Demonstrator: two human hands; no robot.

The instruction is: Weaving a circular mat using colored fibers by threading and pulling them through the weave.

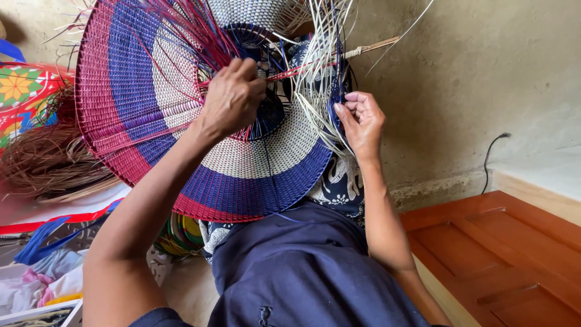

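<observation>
A large round woven piece in magenta, blue and cream rings rests against my lap, with its loose strands sticking up. My left hand is closed on red strands near the dark blue centre of the weave. To the right, my right hand pinches a bunch of pale cream strands at the edge of the piece. Both forearms reach up from the bottom of the view over my dark blue skirt.
A heap of brown raw fibre lies at the left beside a colourful patterned mat. A wooden panel sits at the lower right. A black cable runs down the plaster wall. Cloth and a box sit lower left.
</observation>
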